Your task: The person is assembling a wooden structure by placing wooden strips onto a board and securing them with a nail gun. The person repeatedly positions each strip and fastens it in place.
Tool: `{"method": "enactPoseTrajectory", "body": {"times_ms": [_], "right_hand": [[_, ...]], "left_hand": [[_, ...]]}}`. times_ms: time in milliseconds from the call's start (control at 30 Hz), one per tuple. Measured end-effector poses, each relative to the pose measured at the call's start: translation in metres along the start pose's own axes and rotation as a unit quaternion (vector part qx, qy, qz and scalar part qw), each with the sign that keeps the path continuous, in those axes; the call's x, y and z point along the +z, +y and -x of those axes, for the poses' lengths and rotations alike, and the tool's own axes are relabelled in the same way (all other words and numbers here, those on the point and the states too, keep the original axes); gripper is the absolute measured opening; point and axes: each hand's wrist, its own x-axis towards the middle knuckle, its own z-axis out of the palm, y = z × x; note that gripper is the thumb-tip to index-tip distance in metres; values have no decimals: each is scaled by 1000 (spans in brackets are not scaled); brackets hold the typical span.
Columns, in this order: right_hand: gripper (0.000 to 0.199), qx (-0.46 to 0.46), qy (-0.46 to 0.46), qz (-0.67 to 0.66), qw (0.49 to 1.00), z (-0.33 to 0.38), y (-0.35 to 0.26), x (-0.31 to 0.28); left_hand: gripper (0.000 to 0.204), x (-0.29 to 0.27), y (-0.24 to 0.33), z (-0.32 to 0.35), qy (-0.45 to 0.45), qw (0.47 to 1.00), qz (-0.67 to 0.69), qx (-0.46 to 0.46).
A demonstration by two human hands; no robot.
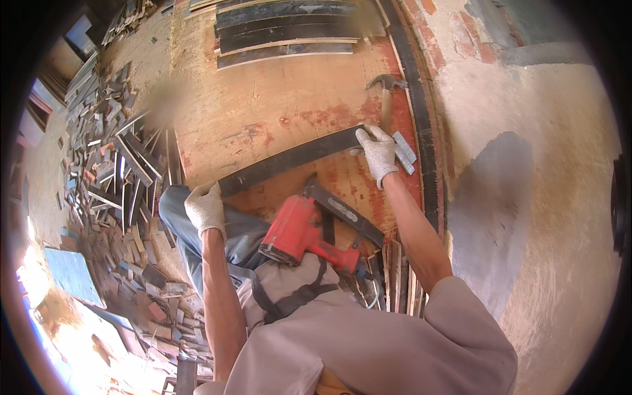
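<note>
A dark wooden strip [289,158] spans the space between my two gloved hands over a red-stained plywood board [243,112]. My left hand [205,207] grips its left end beside my knee. At the other end my right hand [378,153] has its fingers closed round the strip. Right beside that hand lie a strip of collated nails [404,153] and a claw hammer [386,95] with a wooden handle. Close to my lap rests a red and black nail gun [296,230], touched by neither hand.
Several dark planks [283,33] lie stacked at the board's far end. A heap of wood offcuts [131,164] covers the floor on the left. Along the right runs a long dark batten [421,125], next to a worn plastered wall [526,197]. Upright strips [398,276] stand near my right side.
</note>
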Motion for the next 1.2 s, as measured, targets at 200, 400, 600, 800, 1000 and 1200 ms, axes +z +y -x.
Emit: {"method": "enactPoseTrajectory", "body": {"times_ms": [200,400,600,800,1000,1200], "right_hand": [[32,-43,8,-12,999,3,4,11],[24,-24,29,8,999,16,17,8],[23,1,65,31,997,33,16,9],[24,-8,74,36,997,30,24,6],[22,-67,63,67,994,27,33,3],[24,-44,49,23,998,30,37,2]], "left_hand": [[31,0,-5,7,-6,996,93,-16],[36,1,9,18,30,998,46,3],[34,0,9,16,31,998,63,-10],[33,0,11,16,30,998,57,-15],[28,-2,21,23,28,998,62,-14],[30,-1,7,16,30,995,86,-32]]}}
